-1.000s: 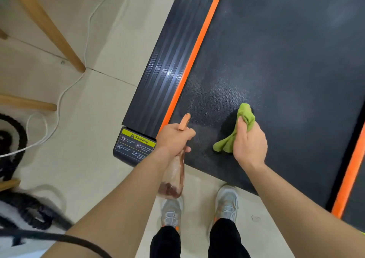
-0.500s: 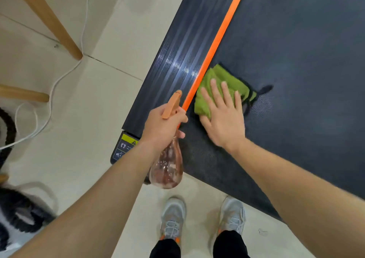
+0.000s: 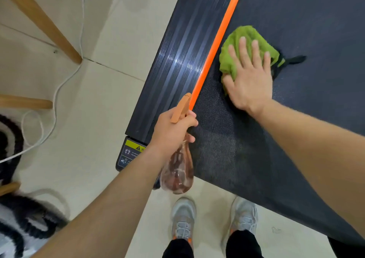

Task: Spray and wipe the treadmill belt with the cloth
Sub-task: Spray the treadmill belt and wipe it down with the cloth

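Observation:
The black treadmill belt (image 3: pixel 308 104) fills the right of the view, with an orange stripe (image 3: pixel 217 40) along its left edge. A green cloth (image 3: pixel 235 50) lies flat on the belt beside that stripe. My right hand (image 3: pixel 249 78) presses on the cloth with straight, spread fingers. My left hand (image 3: pixel 171 131) grips the neck of a clear brownish spray bottle (image 3: pixel 177 173) with an orange trigger head (image 3: pixel 182 106), held above the belt's near left corner. A damp-looking patch shows on the belt below the cloth.
A ribbed black side rail (image 3: pixel 173 70) with a yellow warning label (image 3: pixel 132 153) borders the belt. Wooden furniture legs (image 3: pixel 45 25), a white cable (image 3: pixel 59 84) and a black-and-white rug (image 3: pixel 17 228) lie on the tiled floor at left. My shoes (image 3: pixel 183 218) stand at the belt's near end.
My right hand went from bunching the cloth near the belt's end to pressing it flat, then slid it farther up along the orange stripe. The bottle hand stayed about level.

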A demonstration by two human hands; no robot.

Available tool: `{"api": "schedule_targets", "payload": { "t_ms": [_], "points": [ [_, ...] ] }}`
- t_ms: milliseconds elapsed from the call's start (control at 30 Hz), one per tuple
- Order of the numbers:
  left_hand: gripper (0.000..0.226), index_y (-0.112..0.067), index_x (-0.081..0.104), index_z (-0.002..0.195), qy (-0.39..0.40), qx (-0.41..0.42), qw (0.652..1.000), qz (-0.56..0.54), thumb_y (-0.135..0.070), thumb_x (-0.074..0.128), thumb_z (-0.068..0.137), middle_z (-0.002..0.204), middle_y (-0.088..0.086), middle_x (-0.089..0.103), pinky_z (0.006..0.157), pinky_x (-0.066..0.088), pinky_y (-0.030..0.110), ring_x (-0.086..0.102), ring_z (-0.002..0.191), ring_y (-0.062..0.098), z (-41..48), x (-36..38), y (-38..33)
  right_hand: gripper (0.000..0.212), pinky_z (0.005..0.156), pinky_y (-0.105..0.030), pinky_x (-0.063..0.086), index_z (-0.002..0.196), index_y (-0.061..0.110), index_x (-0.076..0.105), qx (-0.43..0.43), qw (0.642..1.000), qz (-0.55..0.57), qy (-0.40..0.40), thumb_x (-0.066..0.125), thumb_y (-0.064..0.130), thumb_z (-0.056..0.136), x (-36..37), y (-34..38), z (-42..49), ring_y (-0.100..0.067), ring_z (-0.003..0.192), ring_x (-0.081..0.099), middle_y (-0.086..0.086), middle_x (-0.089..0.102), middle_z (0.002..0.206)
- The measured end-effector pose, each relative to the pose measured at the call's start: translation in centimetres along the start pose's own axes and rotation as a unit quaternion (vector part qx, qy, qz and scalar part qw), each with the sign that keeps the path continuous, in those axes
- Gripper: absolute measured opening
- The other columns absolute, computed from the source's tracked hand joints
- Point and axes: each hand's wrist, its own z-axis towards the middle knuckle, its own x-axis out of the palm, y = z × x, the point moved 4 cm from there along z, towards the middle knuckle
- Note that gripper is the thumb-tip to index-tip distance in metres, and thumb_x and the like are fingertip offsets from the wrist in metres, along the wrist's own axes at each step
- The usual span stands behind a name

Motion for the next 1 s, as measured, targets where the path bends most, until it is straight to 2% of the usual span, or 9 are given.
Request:
{"api": "schedule_targets", "payload": {
  "t_ms": [167, 267, 367, 433, 500, 633, 800, 867, 1000],
  "points": [
    [0.009, -0.002, 0.072, 0.097, -0.010, -0.016, 1.000, -0.018, -0.007, 0.073, 0.090, 0.095, 0.007, 0.071, 0.061, 0.055, 0.028, 0.061, 0.049, 0.018, -0.5, 0.3, -1.1, 0.089, 0.122, -0.054, 0.006, 0.161, 0.027, 0.022, -0.215, 0.973, -0.051, 0.072, 0.041, 0.059, 0.080, 5.1, 4.1, -16.4, -0.031, 0.156, 0.009, -0.003, 0.010, 0.170],
    [0.006, -0.005, 0.073, 0.095, -0.003, -0.006, 1.000, -0.007, -0.007, 0.073, 0.090, 0.093, 0.007, 0.070, 0.062, 0.055, 0.031, 0.062, 0.050, 0.018, -0.8, 0.5, -1.3, 0.086, 0.123, -0.051, 0.010, 0.161, 0.030, 0.021, -0.294, 0.947, -0.086, 0.093, 0.040, 0.062, 0.083, 5.0, 1.9, -14.0, -0.027, 0.155, 0.013, 0.002, 0.013, 0.169],
    [0.004, -0.010, 0.073, 0.093, 0.014, 0.015, 0.999, 0.030, -0.008, 0.072, 0.090, 0.096, 0.008, 0.069, 0.064, 0.056, 0.032, 0.062, 0.050, 0.018, -0.7, 1.2, -1.2, 0.082, 0.123, -0.051, 0.008, 0.160, 0.032, 0.007, -0.142, 0.987, -0.061, 0.042, 0.030, 0.058, 0.086, 2.5, -2.3, -6.4, -0.028, 0.156, 0.009, 0.003, 0.007, 0.170],
    [0.021, -0.028, 0.070, 0.083, 0.041, 0.034, 0.997, 0.055, -0.009, 0.070, 0.091, 0.100, 0.010, 0.070, 0.072, 0.061, 0.039, 0.064, 0.054, 0.016, -0.8, 2.1, -1.0, 0.081, 0.124, -0.050, 0.004, 0.162, 0.032, 0.004, -0.021, 0.999, -0.026, 0.034, 0.023, 0.058, 0.087, 1.1, -5.4, -4.1, -0.028, 0.157, 0.002, 0.002, 0.000, 0.170],
    [0.036, -0.044, 0.062, 0.078, 0.068, 0.036, 0.995, 0.068, -0.011, 0.068, 0.091, 0.101, 0.004, 0.069, 0.078, 0.063, 0.042, 0.064, 0.057, 0.012, -1.2, 3.2, -0.6, 0.082, 0.124, -0.052, 0.003, 0.163, 0.029, 0.006, 0.030, 0.999, -0.004, 0.022, 0.022, 0.057, 0.087, 1.0, -6.2, -5.8, -0.029, 0.157, -0.002, 0.000, -0.003, 0.171],
    [0.035, -0.040, 0.064, 0.080, 0.086, 0.018, 0.995, 0.037, -0.006, 0.069, 0.089, 0.094, -0.002, 0.066, 0.068, 0.062, 0.037, 0.061, 0.061, 0.006, -2.0, 5.3, 0.9, 0.087, 0.123, -0.054, 0.006, 0.162, 0.030, 0.011, 0.006, 1.000, -0.003, 0.030, 0.038, 0.055, 0.084, 4.5, -4.0, -17.3, -0.031, 0.157, 0.000, -0.001, 0.001, 0.171],
    [0.010, -0.007, 0.075, 0.092, 0.100, 0.000, 0.992, 0.075, -0.008, 0.072, 0.082, 0.088, 0.000, 0.066, 0.057, 0.053, 0.030, 0.060, 0.070, 0.017, -4.1, 7.1, 3.5, 0.092, 0.122, -0.056, 0.017, 0.161, 0.028, 0.023, -0.114, 0.990, -0.046, 0.075, 0.062, 0.052, 0.081, 8.9, -1.7, -31.4, -0.031, 0.156, 0.013, 0.000, 0.015, 0.170],
    [0.004, -0.011, 0.073, 0.086, 0.109, -0.007, 0.989, 0.101, -0.007, 0.073, 0.083, 0.086, 0.001, 0.066, 0.057, 0.053, 0.029, 0.060, 0.068, 0.017, -5.2, 7.8, 4.7, 0.079, 0.120, -0.055, 0.021, 0.159, 0.028, 0.030, -0.097, 0.993, -0.028, 0.056, 0.050, 0.050, 0.085, 8.8, -1.8, -33.8, -0.029, 0.154, 0.019, 0.001, 0.023, 0.167],
    [0.005, -0.020, 0.068, 0.072, 0.126, -0.019, 0.982, 0.143, -0.021, 0.072, 0.075, 0.079, -0.003, 0.065, 0.063, 0.059, 0.035, 0.064, 0.060, 0.019, -7.9, 8.8, 6.7, 0.071, 0.117, -0.057, 0.028, 0.156, 0.025, 0.034, 0.047, 0.995, 0.073, 0.050, 0.038, 0.047, 0.089, 8.2, -1.8, -36.4, -0.031, 0.152, 0.025, 0.001, 0.026, 0.166]
  ]
}}
